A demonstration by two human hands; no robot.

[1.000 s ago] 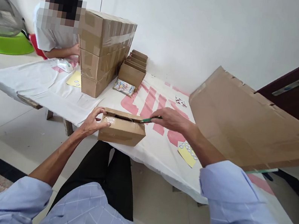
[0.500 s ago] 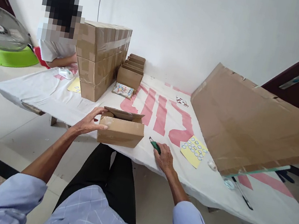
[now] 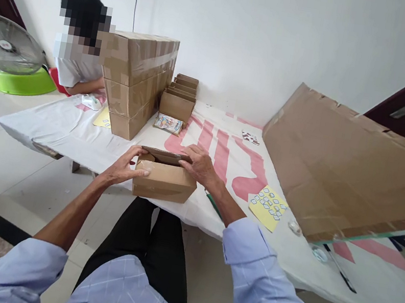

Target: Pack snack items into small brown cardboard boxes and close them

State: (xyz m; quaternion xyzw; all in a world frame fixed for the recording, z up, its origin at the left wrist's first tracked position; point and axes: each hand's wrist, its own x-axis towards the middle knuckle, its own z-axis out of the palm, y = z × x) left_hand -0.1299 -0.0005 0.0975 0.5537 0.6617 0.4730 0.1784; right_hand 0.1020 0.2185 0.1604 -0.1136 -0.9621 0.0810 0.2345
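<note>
A small brown cardboard box (image 3: 165, 185) stands at the table's front edge, its top partly open with the far flap raised. My left hand (image 3: 123, 165) grips the box's left end, thumb on the near side and fingers toward the back. At the far right corner, my right hand (image 3: 200, 165) has its fingers closed over the raised flap. Beneath my right forearm a green utility knife (image 3: 214, 202) lies on the cloth, partly hidden by the arm.
Stacked taped cartons (image 3: 136, 83) rise at the left, beside open boxes (image 3: 177, 103) and a printed packet (image 3: 168, 123). A large cardboard sheet (image 3: 354, 172) leans at the right, near a yellow sticker sheet (image 3: 267, 207) and a black-handled tool (image 3: 340, 267). A person (image 3: 79, 63) sits behind the cartons.
My right hand has let go of the utility knife on the table and moved left to the box's raised flap. My left hand stays on the box.
</note>
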